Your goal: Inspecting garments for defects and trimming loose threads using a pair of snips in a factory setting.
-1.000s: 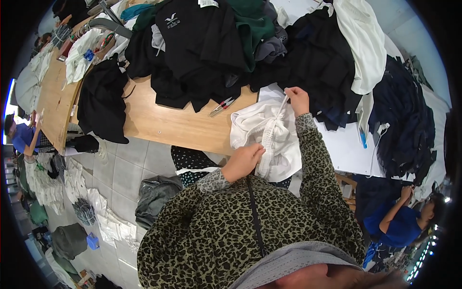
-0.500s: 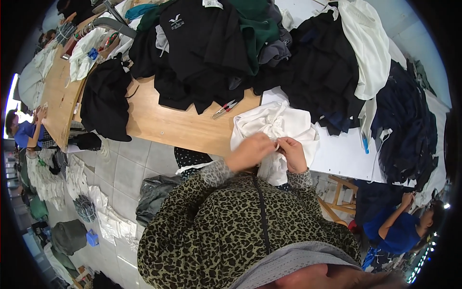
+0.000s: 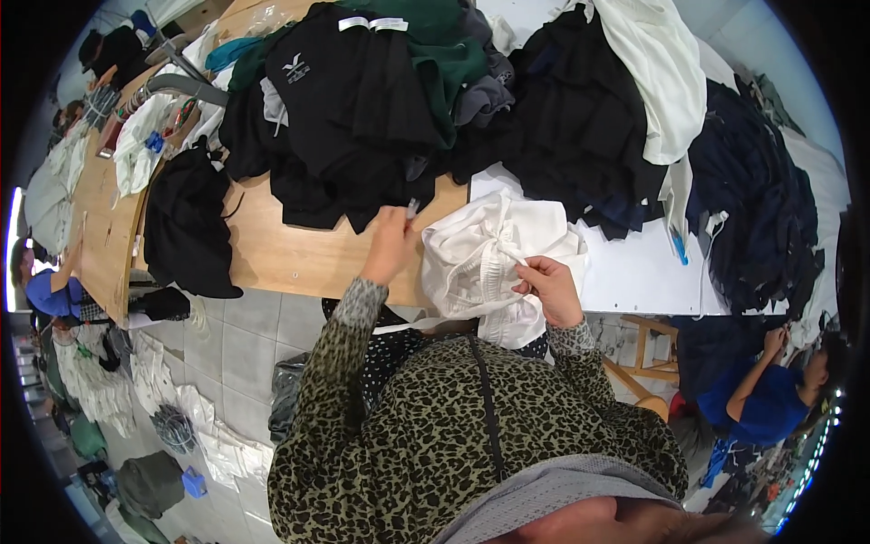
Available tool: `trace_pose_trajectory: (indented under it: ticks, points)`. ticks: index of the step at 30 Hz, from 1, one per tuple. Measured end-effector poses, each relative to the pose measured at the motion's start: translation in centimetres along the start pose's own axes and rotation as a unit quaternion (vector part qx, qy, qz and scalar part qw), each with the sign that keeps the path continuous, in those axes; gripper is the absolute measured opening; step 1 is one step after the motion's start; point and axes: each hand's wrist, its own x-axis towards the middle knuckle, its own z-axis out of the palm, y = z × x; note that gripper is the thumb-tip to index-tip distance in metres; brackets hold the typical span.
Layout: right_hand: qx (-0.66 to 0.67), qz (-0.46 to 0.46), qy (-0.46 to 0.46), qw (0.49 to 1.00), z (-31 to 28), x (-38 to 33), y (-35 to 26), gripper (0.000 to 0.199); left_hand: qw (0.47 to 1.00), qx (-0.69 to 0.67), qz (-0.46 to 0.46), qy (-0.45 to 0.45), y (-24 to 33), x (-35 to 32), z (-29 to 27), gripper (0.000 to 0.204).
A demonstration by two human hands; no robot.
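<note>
Head view: the right hand [image 3: 548,288] pinches the drawstring of a white garment [image 3: 494,263], which lies bunched at the near edge of the table [image 3: 290,258], partly hanging over it towards the person; the grip keeps the cloth from sliding off. The left hand [image 3: 390,243] reaches to the left of the garment with its fingers closed narrow around a small pen-like tool [image 3: 412,210], tip pointing away. Just beyond it sits a heap of black clothes [image 3: 353,118]. On the far right, dark blue garments [image 3: 761,208] cover the table.
</note>
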Motion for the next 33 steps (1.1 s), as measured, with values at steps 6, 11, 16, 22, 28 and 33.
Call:
trace_pose_trajectory:
  ticks: [6,11,16,22,28,33]
  points:
    - [-0.15,-0.073,0.061,0.984,1.4,-0.8,-1.5,0.018,0.982,0.057,0.144,-0.111,10.4,-3.3,-0.5,0.036]
    - [-0.183,-0.115,0.06,0.975,1.9,-1.7,-1.3,0.018,0.939,0.202,0.27,-0.063,11.5,-3.6,1.2,0.045]
    - [-0.25,-0.17,0.084,0.95,2.6,-2.1,-1.1,0.017,0.933,0.188,0.299,-0.067,12.5,-3.2,1.6,0.044]
    - [-0.256,-0.184,0.065,0.947,3.3,-1.8,-1.0,0.015,0.935,0.172,0.306,-0.044,12.9,-2.8,1.9,0.041]
    - [-0.188,-0.161,0.058,0.967,3.5,-1.9,-0.6,0.013,0.959,0.121,0.251,-0.042,11.2,-3.1,2.1,0.035]
    - [-0.047,-0.157,0.018,0.986,1.4,-3.0,-0.9,0.011,0.992,-0.019,-0.059,-0.109,10.4,-2.2,3.8,0.098]
